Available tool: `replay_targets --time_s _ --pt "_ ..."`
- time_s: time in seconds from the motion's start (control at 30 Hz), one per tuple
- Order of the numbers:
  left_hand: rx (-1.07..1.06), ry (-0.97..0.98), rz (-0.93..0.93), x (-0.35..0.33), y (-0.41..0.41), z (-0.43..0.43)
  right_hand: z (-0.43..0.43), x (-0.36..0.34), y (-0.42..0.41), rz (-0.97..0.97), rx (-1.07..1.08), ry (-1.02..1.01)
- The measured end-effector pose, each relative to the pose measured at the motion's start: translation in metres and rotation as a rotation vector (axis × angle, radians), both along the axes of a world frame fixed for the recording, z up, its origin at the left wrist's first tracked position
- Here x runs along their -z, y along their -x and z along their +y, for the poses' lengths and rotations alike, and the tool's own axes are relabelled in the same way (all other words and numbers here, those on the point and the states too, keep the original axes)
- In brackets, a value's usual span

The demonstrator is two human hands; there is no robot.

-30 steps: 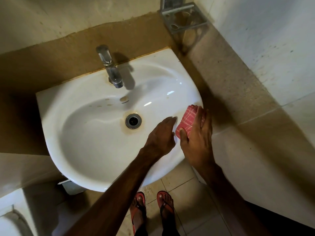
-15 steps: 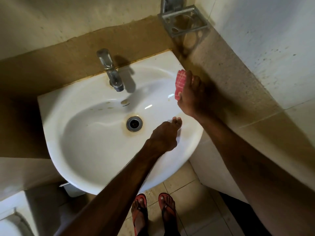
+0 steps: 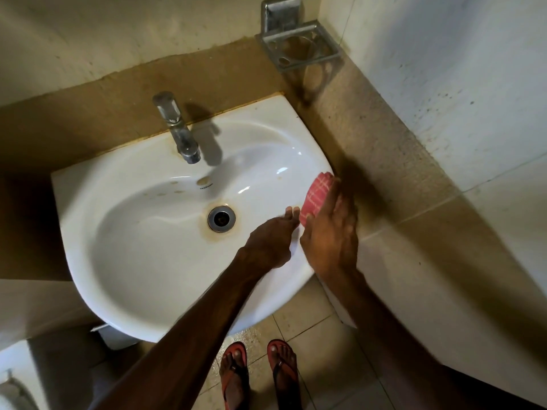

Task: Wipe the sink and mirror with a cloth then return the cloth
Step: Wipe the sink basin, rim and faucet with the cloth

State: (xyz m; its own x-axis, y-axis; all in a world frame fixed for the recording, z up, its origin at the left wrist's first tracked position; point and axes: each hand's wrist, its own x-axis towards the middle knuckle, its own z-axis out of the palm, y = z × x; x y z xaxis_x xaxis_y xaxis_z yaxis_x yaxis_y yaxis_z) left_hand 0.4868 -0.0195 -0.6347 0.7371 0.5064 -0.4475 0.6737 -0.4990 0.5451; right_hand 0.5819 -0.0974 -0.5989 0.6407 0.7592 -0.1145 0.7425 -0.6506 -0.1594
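The right hand [image 3: 328,232] held a folded red-and-white checked cloth [image 3: 315,196] against the right rim of the white ceramic sink [image 3: 142,261]. Its fingers lay over the cloth and its thumb curled at the near edge, though the fingertips were blurred. The left hand [image 3: 269,241] rested on the basin's inner slope just beside the cloth, fingers straight and holding nothing. A round metal drain [image 3: 221,218], ringed by a brown stain, sat left of the hands. A chrome tap [image 3: 177,131] stood at the back rim, and a square metal wall holder [image 3: 299,45] hung in the corner above. 2 red flip-flops [image 3: 234,347] stood on the beige tiled floor [image 3: 310,321].
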Motion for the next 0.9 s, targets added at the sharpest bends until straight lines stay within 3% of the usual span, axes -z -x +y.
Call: replay_targets --time_s 0.23,0.4,0.47,0.67,0.8,0.9 --pt "0.086 0.04 0.055 -0.004 0.002 0.01 -0.02 0.007 0.04 -0.05 0.088 0.058" --pt "-0.004 0.151 -0.024 -0.006 0.013 0.016 0.014 0.017 0.003 -0.204 -0.077 0.101" --pt "-0.067 0.173 -0.063 -0.007 0.019 0.019 0.037 0.021 -0.015 -0.324 -0.129 0.06" --pt "-0.203 0.133 -0.126 0.013 0.056 0.02 0.111 0.036 -0.048 -0.334 -0.332 -0.081" --pt "-0.24 0.154 -0.131 0.019 0.079 0.013 0.121 0.051 -0.025 -0.393 -0.44 -0.274" --pt "-0.253 0.124 -0.122 0.018 0.083 0.012 0.122 0.082 0.007 -0.333 -0.506 -0.275"
